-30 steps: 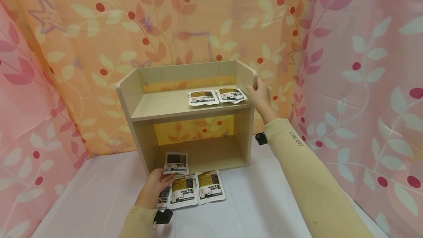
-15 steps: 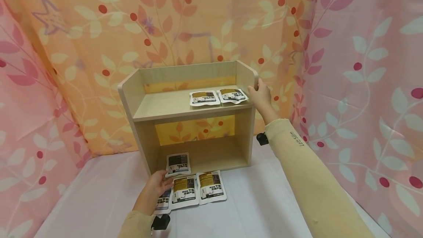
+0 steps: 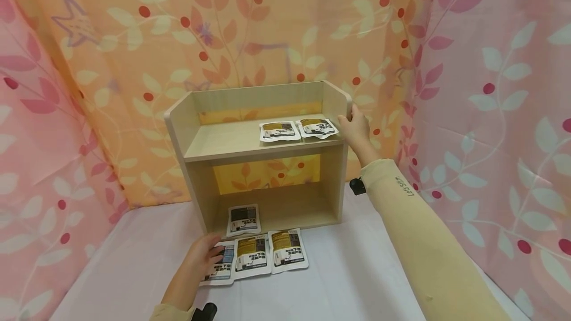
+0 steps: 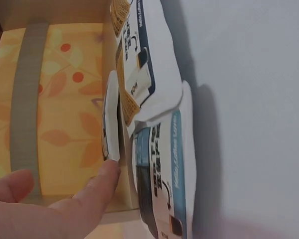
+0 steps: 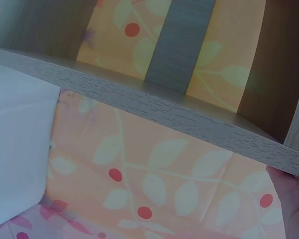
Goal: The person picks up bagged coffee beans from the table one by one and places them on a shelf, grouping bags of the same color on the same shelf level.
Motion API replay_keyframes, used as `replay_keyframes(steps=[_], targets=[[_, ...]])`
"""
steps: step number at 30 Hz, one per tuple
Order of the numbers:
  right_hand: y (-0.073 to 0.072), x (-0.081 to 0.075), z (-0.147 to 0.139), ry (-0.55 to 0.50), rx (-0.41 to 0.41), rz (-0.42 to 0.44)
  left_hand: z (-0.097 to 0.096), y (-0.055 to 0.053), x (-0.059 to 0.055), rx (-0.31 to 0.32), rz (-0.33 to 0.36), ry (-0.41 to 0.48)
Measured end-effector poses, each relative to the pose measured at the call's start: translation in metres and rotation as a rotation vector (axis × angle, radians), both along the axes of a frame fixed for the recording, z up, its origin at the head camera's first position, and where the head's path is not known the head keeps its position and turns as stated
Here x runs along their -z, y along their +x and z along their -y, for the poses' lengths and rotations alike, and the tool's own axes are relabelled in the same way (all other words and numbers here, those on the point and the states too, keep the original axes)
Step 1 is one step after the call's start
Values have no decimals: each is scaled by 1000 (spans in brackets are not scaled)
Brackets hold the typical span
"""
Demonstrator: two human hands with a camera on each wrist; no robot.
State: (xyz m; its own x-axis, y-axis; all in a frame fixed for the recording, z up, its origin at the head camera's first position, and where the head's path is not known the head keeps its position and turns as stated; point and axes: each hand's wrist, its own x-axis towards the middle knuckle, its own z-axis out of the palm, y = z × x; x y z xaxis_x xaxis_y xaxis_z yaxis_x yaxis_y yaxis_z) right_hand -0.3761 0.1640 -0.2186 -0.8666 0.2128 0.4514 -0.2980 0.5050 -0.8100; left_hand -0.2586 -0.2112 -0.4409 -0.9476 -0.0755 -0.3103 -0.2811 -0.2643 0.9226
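A two-tier wooden shelf [image 3: 267, 151] stands on the table, its right side panel gripped near the top by my right hand [image 3: 355, 128]. My left hand [image 3: 199, 256] hovers over the blue-printed pouch [image 3: 225, 264], partly covering it, with its fingers loosely spread. In the left wrist view a fingertip is close to the white pouch on the lower tier [image 4: 112, 124]; whether it touches I cannot tell. That dark-printed pouch [image 3: 243, 219] lies at the left of the lower tier. Two gold-printed pouches, one [image 3: 251, 256] beside another [image 3: 287, 250], lie to the right of the blue one.
On the upper tier, two more pouches, a left one [image 3: 279, 131] and a right one [image 3: 316, 128], lie side by side at the right end. A white cloth [image 3: 348, 271] covers the table. Patterned curtains [image 3: 267, 24] hang behind and at both sides.
My left hand has drawn back left and down from the dark-printed pouch, which stays on the lower tier. More of the blue pouch shows. My right hand keeps its grip on the shelf.
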Motion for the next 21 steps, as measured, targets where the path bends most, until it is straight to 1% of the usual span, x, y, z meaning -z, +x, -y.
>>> replay_keyframes(steps=[2,4,9,14,18,21], targets=[[0,0,0,1,1,3,3,5,0,6,0,-18],[0,0,0,0,1,3,6,10,0,16,-18,-40],[-1,-1,0,5,-2,-4,14,22,1,12,-50,-116],[0,-2,-2,16,-5,-6,21,31,1,-33,-45,-175],[0,-1,-2,16,-2,-5,27,36,3,-70,-23,-208],[0,0,-2,13,-5,5,32,38,6,-90,4,-235]])
